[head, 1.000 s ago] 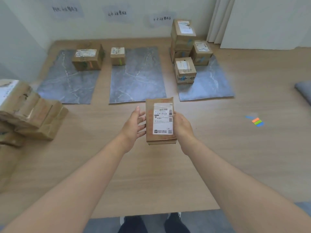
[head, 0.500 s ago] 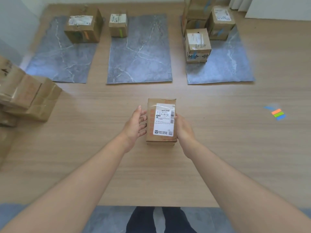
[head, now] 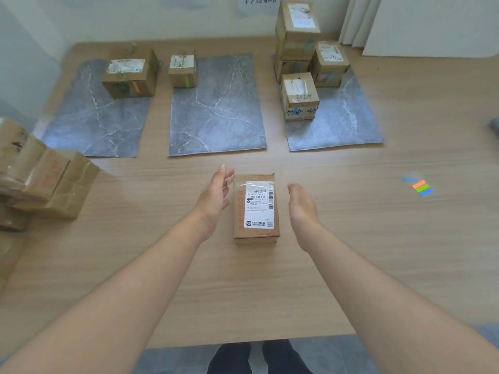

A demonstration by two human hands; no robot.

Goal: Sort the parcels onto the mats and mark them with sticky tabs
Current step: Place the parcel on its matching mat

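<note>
The parcel (head: 255,211) at the centre of the surface (head: 351,252) carries a white shipping label (head: 259,209). The label has a barcode (head: 270,199) along its three o'clock edge, a QR code (head: 270,224) at its five o'clock corner, and lines of Chinese print too small to read. Illegible red characters (head: 239,209) run down the parcel's nine o'clock strip. At twelve o'clock, a paper sign (head: 259,0) on the wall (head: 162,20) bears blurred handwritten Chinese characters. At one o'clock, the near box (head: 299,95) shows dark handwriting on top and printed characters on its front, both unreadable.

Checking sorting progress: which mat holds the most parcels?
The right mat, with several stacked parcels at its far end; the left mat and middle mat carry one each.
</note>
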